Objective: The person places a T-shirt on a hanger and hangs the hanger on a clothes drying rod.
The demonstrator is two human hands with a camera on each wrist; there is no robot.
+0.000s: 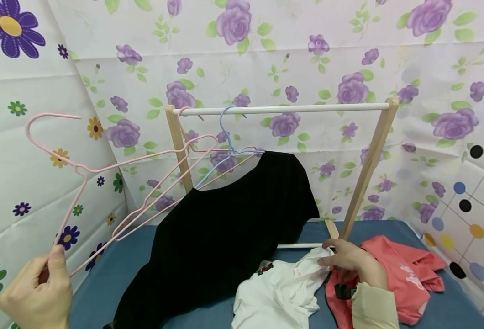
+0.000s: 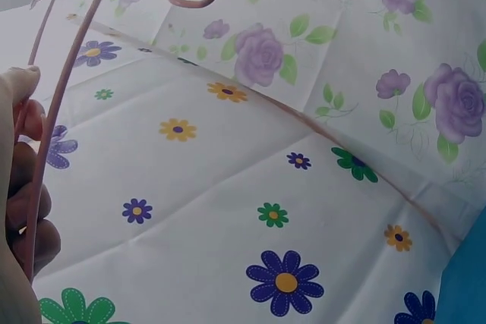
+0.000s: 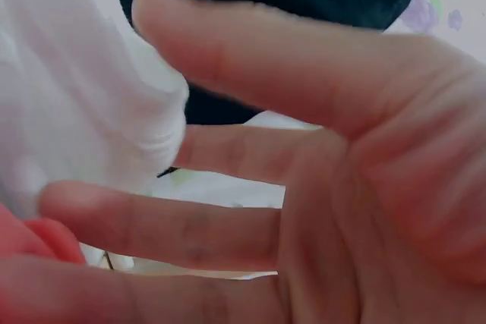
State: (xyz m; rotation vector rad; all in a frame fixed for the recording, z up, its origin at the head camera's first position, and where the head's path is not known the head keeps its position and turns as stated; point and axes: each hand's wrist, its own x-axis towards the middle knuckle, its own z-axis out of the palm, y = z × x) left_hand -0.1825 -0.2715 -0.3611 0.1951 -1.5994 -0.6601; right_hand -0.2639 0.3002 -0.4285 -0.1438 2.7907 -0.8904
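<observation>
At the lower left, my left hand (image 1: pixel 40 288) grips one end of a pink clothes hanger (image 1: pixel 75 170), whose hook points up. The left wrist view shows fingers curled round the pink wire (image 2: pixel 57 123). On the right, my right hand (image 1: pixel 350 258) reaches to the edge of a crumpled white shirt (image 1: pixel 281 292). In the right wrist view its thumb (image 3: pixel 250 58) and straight fingers stand apart, with the white cloth (image 3: pixel 91 89) between their tips; whether they touch it I cannot tell. A black shirt (image 1: pixel 229 224) hangs beside the white one.
A rack with a white rail (image 1: pixel 287 109) and wooden posts (image 1: pixel 367 169) stands on the blue surface (image 1: pixel 98 297). Blue (image 1: pixel 221 119) and pink (image 1: pixel 181 123) hangers hook over its left end. A coral shirt (image 1: pixel 410 278) lies at the right. Flowered sheets (image 1: pixel 258 68) surround it.
</observation>
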